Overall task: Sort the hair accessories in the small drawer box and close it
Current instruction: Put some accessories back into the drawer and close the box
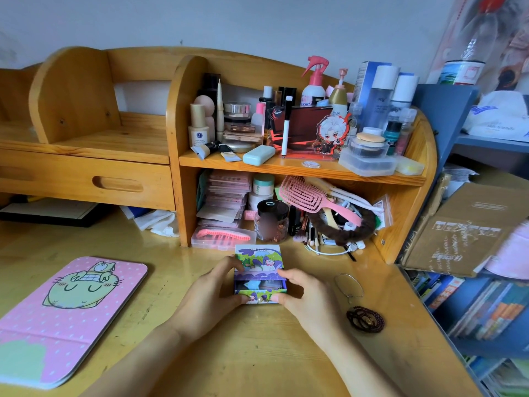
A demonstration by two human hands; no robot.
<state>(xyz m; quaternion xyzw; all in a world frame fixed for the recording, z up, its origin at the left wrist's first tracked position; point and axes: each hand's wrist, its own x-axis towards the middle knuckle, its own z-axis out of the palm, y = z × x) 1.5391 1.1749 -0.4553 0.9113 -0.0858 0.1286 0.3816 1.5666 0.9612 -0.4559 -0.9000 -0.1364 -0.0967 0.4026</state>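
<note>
There is only one view, from a wide-angle camera on the person's head. It looks forward and down over the wooden worktop (257, 353), and both forearms enter from the bottom edge. The near part of the worktop is close to the lens. The wooden shelf (300, 167) stands further back, facing the camera. Straight lines bend near the edges of the picture.
</note>
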